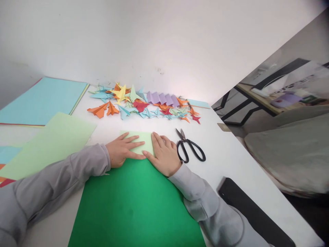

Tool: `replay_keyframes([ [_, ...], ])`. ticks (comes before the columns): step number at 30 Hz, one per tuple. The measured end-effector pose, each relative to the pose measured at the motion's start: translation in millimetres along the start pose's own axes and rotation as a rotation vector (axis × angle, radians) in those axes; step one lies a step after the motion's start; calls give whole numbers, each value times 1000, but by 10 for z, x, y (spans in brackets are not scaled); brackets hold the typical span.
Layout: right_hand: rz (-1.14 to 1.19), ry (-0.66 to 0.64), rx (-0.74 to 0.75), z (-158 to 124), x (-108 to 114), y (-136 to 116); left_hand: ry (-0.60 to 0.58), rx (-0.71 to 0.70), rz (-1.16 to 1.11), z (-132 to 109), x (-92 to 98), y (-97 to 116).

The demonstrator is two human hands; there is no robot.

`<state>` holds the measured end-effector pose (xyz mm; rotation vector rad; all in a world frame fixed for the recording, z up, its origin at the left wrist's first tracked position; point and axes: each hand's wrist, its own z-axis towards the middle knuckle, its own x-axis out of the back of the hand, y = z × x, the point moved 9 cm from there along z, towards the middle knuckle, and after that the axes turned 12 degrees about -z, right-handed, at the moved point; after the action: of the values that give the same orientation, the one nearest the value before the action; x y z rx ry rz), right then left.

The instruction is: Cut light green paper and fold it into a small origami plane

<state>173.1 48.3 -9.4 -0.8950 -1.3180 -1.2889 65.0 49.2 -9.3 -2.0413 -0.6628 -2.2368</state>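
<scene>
Fingers [135,145] flat, pale green paper [147,138] beneath

1. Smooth, matt finish is seen on sm. lt-green rect. ppr sheet [148,145] & lg. bright-green rect. sheet [138,204].
2. Matt, sharply creased ppr is seen in multicol. folded shapes [120,93].
3. Dull metal is seen on blades of blk-looped scissors [184,140]; loops, semi-glossy.
4. Wrinkled matt cloth is seen in lt-grey long sleeves [82,165].
5. Wht flat tabletop [221,154] is finished smooth.
</scene>
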Motion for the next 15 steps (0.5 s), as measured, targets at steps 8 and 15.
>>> replay_keyframes([
  [8,23,-68,-6,-38,-49,68,10,-2,-51,-72,12,1],
  [15,56,-59,30,-142,-45,126,46,55,-65,-296,85,-66],
])
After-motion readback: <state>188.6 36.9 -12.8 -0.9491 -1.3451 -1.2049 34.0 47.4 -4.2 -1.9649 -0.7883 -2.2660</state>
